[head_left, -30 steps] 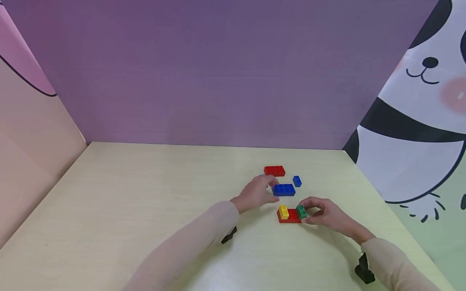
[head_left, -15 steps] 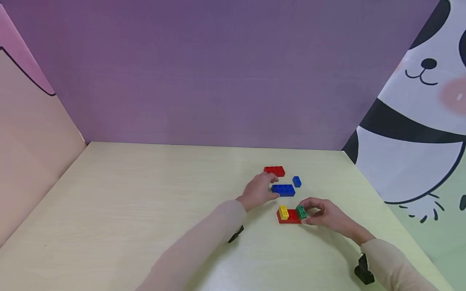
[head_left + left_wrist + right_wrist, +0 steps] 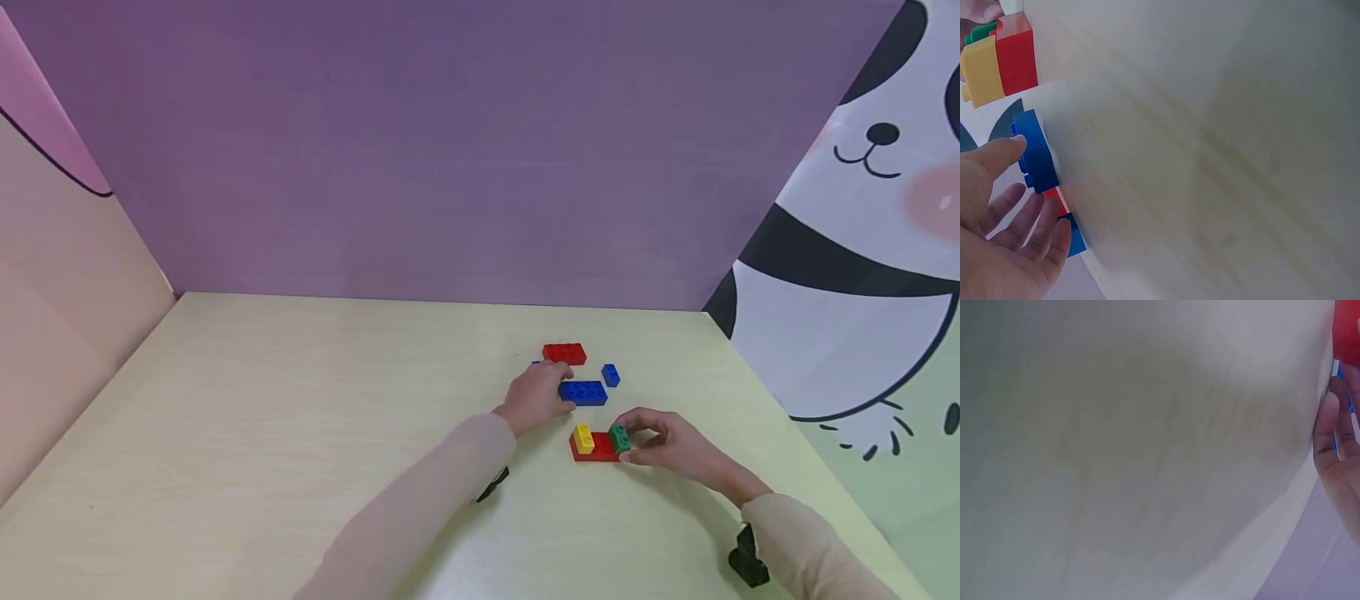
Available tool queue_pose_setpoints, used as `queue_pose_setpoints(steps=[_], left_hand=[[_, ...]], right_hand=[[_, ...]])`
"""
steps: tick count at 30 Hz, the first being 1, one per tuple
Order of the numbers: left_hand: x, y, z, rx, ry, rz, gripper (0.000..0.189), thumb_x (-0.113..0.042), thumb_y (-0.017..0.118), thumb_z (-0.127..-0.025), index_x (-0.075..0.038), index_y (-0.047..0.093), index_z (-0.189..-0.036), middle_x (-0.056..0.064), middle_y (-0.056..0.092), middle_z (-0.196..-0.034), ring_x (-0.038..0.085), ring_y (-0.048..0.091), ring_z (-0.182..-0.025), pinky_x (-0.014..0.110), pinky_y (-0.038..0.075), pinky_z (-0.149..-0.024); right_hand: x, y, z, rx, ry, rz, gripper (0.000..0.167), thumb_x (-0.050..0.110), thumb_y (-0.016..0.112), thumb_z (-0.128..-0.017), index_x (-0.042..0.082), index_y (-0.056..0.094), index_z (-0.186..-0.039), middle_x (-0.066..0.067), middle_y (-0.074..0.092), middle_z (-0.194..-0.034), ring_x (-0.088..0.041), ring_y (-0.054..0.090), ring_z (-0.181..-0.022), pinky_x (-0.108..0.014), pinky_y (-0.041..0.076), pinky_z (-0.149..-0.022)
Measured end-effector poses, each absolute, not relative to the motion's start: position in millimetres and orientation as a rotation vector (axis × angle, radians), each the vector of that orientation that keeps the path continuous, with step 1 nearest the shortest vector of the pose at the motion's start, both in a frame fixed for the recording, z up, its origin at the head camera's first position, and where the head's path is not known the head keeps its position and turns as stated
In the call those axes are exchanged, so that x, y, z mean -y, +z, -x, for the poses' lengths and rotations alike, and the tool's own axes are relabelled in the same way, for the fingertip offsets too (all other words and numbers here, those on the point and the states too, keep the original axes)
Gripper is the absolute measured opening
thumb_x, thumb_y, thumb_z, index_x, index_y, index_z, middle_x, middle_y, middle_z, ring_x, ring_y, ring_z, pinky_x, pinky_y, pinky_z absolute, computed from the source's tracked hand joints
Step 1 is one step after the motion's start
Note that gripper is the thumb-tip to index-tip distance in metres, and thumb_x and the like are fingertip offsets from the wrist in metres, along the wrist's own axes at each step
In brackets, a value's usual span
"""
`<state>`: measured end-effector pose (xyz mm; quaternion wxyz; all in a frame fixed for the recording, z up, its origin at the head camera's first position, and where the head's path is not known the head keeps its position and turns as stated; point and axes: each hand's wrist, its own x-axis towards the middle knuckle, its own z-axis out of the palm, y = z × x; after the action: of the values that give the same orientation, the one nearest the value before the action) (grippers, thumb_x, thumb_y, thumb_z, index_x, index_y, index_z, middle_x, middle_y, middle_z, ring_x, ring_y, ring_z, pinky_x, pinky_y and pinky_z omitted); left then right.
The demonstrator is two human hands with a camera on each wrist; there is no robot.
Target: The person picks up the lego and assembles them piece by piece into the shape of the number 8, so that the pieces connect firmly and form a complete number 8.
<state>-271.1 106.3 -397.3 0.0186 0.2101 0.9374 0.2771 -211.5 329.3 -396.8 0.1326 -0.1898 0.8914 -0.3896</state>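
Note:
A red brick [image 3: 604, 443] lies on the table with a small yellow brick [image 3: 584, 438] on its left end and a small green brick [image 3: 620, 437] on its right. My right hand [image 3: 671, 443] pinches the green brick, index finger behind and thumb in front at the red brick's corner. Farther back, my left hand [image 3: 531, 395] is at the left end of a long blue brick [image 3: 587, 392], fingers spread loosely. In the left wrist view its thumb overlaps the studded side of the blue brick [image 3: 1037, 153], while the other fingers stay apart from it.
Behind lies another red brick [image 3: 564, 354], with a small blue brick [image 3: 611, 376] to its front right. A second blue piece [image 3: 536, 362] is mostly hidden by the left hand. A purple wall [image 3: 450, 167] closes off the table's [image 3: 262, 417] far edge.
My left hand has shifted slightly right beside the long blue brick; the blue piece behind it was hidden half a second ago and shows again. The right hand and stacked bricks keep their place.

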Motion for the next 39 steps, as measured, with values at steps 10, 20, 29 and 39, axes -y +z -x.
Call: queue_pose_setpoints(steps=[10,20,29,39], left_hand=[[-109.2,-397.5,273.8,-2.950,0.780,-0.632,0.044,-0.029,0.072,-0.077,-0.021,0.058,-0.118,-0.005,0.061,-0.113,0.009,0.055,-0.101,0.022,0.047,-0.086],[-114.1,-397.3,272.8,-2.929,0.790,-0.586,0.043,-0.029,0.072,-0.077,-0.021,0.058,-0.118,-0.006,0.061,-0.111,0.009,0.055,-0.099,0.023,0.048,-0.086],[-114.6,-397.1,272.4,-2.910,0.816,-0.579,0.042,-0.029,0.072,-0.077,-0.020,0.060,-0.116,-0.005,0.060,-0.108,0.009,0.054,-0.098,0.023,0.047,-0.086],[-110.7,-398.4,273.3,-2.847,0.914,-0.573,0.037,-0.028,0.073,-0.077,-0.020,0.063,-0.112,-0.005,0.059,-0.102,0.008,0.052,-0.096,0.023,0.047,-0.085]], right_hand=[[-328.6,-396.5,213.7,-2.580,-1.133,0.536,0.041,0.019,0.070,-0.080,0.003,0.055,-0.115,-0.017,0.058,-0.112,-0.031,0.053,-0.104,-0.023,0.050,-0.076],[-330.2,-398.2,211.6,-2.579,-1.143,0.537,0.041,0.020,0.069,-0.080,0.003,0.055,-0.115,-0.018,0.057,-0.113,-0.032,0.053,-0.104,-0.022,0.050,-0.076],[-331.1,-397.1,211.1,-2.582,-1.146,0.555,0.040,0.019,0.069,-0.080,0.004,0.055,-0.114,-0.017,0.057,-0.112,-0.029,0.054,-0.103,-0.022,0.050,-0.077],[-332.5,-397.9,211.4,-2.572,-1.154,0.531,0.042,0.021,0.070,-0.080,0.004,0.055,-0.115,-0.018,0.057,-0.113,-0.033,0.053,-0.105,-0.023,0.050,-0.077]])
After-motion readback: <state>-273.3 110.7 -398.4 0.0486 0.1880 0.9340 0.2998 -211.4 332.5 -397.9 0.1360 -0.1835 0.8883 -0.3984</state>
